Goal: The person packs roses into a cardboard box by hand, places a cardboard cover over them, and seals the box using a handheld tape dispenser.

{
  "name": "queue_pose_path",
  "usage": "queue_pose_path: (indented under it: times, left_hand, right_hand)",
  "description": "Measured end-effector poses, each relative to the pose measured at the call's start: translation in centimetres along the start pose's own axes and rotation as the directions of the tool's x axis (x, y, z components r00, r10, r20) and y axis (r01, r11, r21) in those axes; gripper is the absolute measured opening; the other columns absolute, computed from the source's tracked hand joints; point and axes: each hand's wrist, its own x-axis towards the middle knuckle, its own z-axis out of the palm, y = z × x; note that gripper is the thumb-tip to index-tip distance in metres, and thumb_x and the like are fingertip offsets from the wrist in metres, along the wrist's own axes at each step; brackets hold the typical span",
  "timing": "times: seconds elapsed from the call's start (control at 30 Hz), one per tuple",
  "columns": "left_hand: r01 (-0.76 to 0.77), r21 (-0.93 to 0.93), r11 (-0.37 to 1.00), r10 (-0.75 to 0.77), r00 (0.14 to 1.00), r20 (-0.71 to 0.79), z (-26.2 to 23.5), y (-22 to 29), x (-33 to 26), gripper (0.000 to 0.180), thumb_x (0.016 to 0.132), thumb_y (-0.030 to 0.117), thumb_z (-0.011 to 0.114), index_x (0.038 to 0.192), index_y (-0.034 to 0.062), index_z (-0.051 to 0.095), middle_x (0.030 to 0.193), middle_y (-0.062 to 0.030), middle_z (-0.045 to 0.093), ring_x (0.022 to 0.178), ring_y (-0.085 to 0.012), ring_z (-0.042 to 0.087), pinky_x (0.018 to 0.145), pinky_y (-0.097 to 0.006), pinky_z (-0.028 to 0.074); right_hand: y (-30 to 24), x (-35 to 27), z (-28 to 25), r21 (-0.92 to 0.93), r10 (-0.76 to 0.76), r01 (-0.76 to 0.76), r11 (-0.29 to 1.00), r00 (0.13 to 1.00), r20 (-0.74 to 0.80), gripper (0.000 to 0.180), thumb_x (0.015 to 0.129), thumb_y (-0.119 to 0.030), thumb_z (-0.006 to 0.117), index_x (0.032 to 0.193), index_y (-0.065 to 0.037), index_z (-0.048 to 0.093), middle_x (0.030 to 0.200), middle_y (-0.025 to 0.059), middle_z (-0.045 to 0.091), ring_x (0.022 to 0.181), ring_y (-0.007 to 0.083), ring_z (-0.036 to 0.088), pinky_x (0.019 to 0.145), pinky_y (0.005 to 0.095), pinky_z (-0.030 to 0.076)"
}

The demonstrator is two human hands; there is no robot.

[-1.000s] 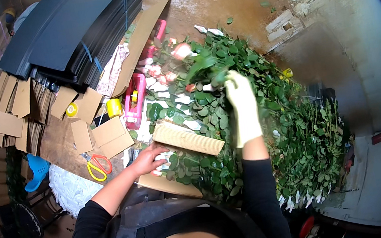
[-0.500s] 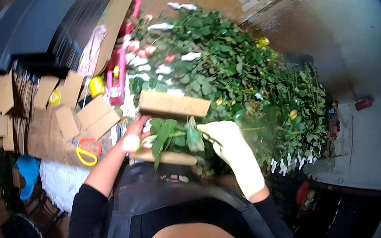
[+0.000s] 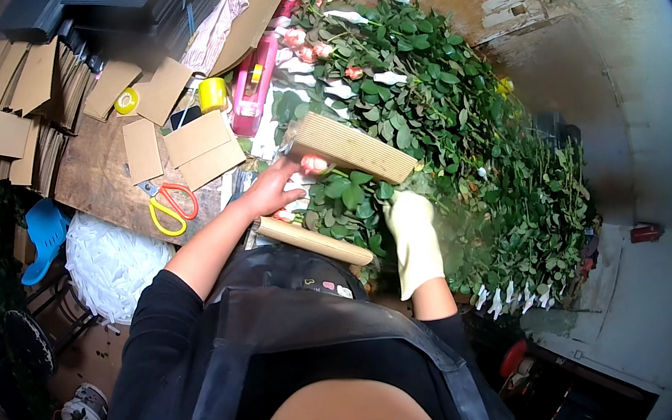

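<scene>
A pink rose (image 3: 313, 164) lies with its head beside the fingers of my bare left hand (image 3: 271, 189). That hand is spread, thumb and fingers apart, with white wrapping between them. My right hand (image 3: 413, 237), in a pale yellow glove, is closed round the leafy stem end of the rose; its fingertips are partly hidden by leaves. Green rose leaves (image 3: 346, 192) fill the space between two corrugated cardboard flaps, a far one (image 3: 357, 149) and a near one (image 3: 314, 241). More pale rose heads show below my left hand.
A large heap of roses (image 3: 442, 105) covers the right side. Left are orange-and-yellow scissors (image 3: 169, 208), cardboard pieces (image 3: 203, 147), a pink tape dispenser (image 3: 255, 86) and a yellow tape roll (image 3: 212, 94). A white sack-like bundle (image 3: 116, 262) and a blue chair-like thing (image 3: 44, 238) stand beyond the table edge.
The rose, earlier with its head over my left wrist, has moved up between the flaps, its head now beyond my left fingers. My right hand still grips its stem. The whole view has shifted.
</scene>
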Motion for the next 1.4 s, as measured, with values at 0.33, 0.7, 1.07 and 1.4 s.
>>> queue_pose_path:
  times: [0.33,0.7,1.07,1.4]
  left_hand:
    - [-0.009,-0.069,0.998,0.002,0.994,-0.112,0.9,-1.5,0.2,0.078,0.081,0.021,0.084,0.140,-0.0031,0.039,0.136,-0.0261,0.057,0.128,-0.0414,0.056,0.109,-0.044,0.046]
    - [0.172,0.285,0.943,-0.161,0.985,-0.061,-2.2,0.7,1.8,0.042,0.098,0.042,0.063,0.104,0.0004,0.067,0.099,-0.0231,0.070,0.097,-0.0427,0.067,0.085,-0.052,0.052]
    - [0.015,-0.482,0.876,-0.351,0.705,-0.617,-0.9,-8.0,1.0,0.016,0.095,0.016,0.058,0.090,0.0020,0.064,0.082,-0.0109,0.067,0.077,-0.0198,0.064,0.073,-0.034,0.051]
    - [0.108,0.272,0.956,-0.087,0.992,-0.089,-0.8,-0.8,-0.7,0.035,0.100,0.040,0.060,0.099,0.0056,0.068,0.096,-0.0173,0.070,0.092,-0.0418,0.067,0.082,-0.051,0.052]
  right_hand:
    - [-5.4,-3.2,-8.2,-0.101,-0.212,0.230,0.968,0.964,0.161,0.031,0.096,-0.034,0.062,0.116,-0.011,0.070,0.105,0.0169,0.075,0.101,0.0340,0.073,0.088,0.0450,0.057]
    - [-10.5,4.0,1.5,0.022,-0.258,0.262,0.965,0.959,-0.116,0.041,0.095,-0.045,0.065,0.119,-0.013,0.070,0.103,0.0177,0.076,0.097,0.0356,0.073,0.092,0.0475,0.054]
    - [-11.1,4.0,0.3,0.023,-0.256,0.255,0.967,0.967,0.007,0.035,0.097,-0.039,0.063,0.117,-0.011,0.069,0.103,0.0175,0.075,0.100,0.0351,0.072,0.093,0.0492,0.054]
    - [-12.1,3.6,-0.4,0.013,-0.249,0.248,0.969,0.967,0.056,0.051,0.091,-0.043,0.073,0.124,-0.005,0.063,0.114,0.0203,0.072,0.111,0.0359,0.069,0.096,0.0469,0.053]
